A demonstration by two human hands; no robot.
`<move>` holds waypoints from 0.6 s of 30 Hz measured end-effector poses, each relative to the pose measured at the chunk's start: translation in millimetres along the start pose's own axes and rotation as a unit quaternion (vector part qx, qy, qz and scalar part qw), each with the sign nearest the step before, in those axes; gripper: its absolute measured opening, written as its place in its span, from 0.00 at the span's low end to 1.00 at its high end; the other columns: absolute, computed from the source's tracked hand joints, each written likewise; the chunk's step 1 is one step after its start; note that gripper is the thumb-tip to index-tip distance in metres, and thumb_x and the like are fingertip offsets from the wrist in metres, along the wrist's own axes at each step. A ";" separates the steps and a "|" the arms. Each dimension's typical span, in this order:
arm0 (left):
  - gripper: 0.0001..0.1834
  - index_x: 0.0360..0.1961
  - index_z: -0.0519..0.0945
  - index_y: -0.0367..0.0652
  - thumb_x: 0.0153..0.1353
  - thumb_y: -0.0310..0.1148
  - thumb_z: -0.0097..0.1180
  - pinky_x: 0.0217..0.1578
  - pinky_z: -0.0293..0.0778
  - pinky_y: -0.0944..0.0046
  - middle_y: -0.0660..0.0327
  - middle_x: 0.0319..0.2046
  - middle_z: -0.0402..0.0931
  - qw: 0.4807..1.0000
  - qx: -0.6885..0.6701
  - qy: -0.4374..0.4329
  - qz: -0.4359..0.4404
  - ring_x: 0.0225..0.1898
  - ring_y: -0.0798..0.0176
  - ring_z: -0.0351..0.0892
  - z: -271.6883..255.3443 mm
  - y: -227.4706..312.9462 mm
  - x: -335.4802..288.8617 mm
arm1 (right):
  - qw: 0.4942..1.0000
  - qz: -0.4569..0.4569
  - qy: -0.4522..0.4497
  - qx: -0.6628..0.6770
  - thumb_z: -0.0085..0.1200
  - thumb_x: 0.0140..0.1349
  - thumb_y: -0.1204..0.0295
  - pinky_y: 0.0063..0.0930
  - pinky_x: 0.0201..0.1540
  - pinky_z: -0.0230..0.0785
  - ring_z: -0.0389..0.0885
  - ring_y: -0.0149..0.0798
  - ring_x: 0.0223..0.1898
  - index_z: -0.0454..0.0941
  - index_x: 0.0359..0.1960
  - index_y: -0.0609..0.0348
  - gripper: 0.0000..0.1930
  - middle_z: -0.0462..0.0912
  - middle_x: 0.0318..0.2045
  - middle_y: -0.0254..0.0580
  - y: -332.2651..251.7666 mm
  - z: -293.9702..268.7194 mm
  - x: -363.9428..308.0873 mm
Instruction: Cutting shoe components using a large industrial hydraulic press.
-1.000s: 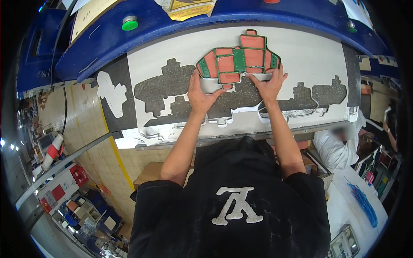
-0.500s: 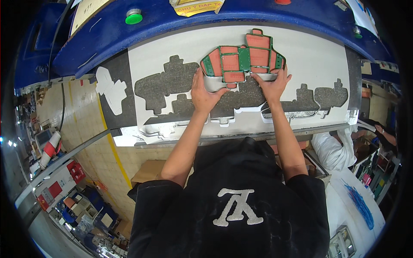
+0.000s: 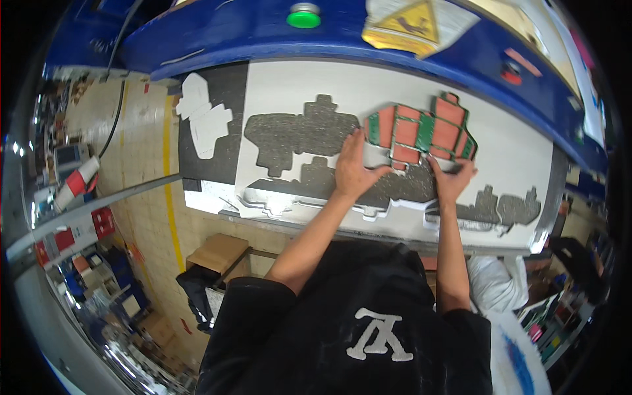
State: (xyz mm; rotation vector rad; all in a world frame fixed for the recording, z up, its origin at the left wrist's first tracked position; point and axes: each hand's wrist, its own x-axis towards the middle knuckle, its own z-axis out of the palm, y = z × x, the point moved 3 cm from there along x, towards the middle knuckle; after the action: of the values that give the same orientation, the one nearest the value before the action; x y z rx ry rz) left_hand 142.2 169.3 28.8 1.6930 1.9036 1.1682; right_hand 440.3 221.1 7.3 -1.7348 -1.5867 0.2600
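Note:
A cutting die [image 3: 426,135] with a green frame and salmon-coloured pads lies on a white sheet [image 3: 517,148]. My left hand [image 3: 356,172] grips its left side, fingers along the edge and thumb toward its lower edge. At the lower right, my right hand [image 3: 453,180] holds the die between thumb and fingers. Several die-shaped holes in the sheet expose a dark speckled board [image 3: 232,151]. One large hole is just left of the die, and others run along the near edge. The die's underside is hidden.
A blue machine beam [image 3: 250,47] crosses behind the sheet, bearing a green button [image 3: 304,16], a yellow warning label [image 3: 401,27] and a red button [image 3: 511,74]. White cut pieces [image 3: 203,117] lie at the left. A cardboard box [image 3: 217,253] stands below the table's near edge.
The view has swung, so the table appears tilted and the die sits farther right in the picture. Both hands keep hold of the die, at about the same spot on the sheet.

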 end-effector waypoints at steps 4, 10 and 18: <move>0.66 0.73 0.68 0.30 0.35 0.51 0.88 0.72 0.70 0.43 0.37 0.67 0.75 1.000 -0.012 0.007 0.002 0.69 0.35 0.75 -3.0 0.5 -1.7 | 1.000 0.007 0.000 -0.020 0.90 0.37 0.53 0.69 0.80 0.39 0.80 0.51 0.49 0.73 0.42 0.54 0.38 0.80 0.39 0.42 -4.7 -2.8 1.3; 0.62 0.71 0.69 0.31 0.38 0.49 0.87 0.73 0.69 0.43 0.39 0.66 0.76 0.999 -0.030 0.017 0.003 0.70 0.39 0.76 -4.6 -3.7 0.3 | 1.000 -0.006 0.004 -0.026 0.91 0.38 0.58 0.51 0.72 0.55 0.76 0.51 0.49 0.72 0.39 0.55 0.36 0.82 0.39 0.46 -17.9 -2.3 2.7; 0.60 0.71 0.70 0.30 0.39 0.49 0.87 0.73 0.70 0.43 0.38 0.66 0.76 0.999 -0.029 0.015 0.010 0.69 0.38 0.77 -3.3 -2.3 -3.0 | 1.000 -0.007 -0.007 -0.019 0.90 0.40 0.60 0.48 0.63 0.61 0.73 0.52 0.50 0.72 0.40 0.57 0.36 0.79 0.40 0.48 -16.8 -6.9 0.7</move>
State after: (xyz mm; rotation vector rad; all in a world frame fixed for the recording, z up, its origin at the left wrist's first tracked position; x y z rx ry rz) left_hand 139.0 165.5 28.3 1.6768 1.8554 1.2514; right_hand 431.8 218.1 23.1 -1.7533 -1.6227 0.2380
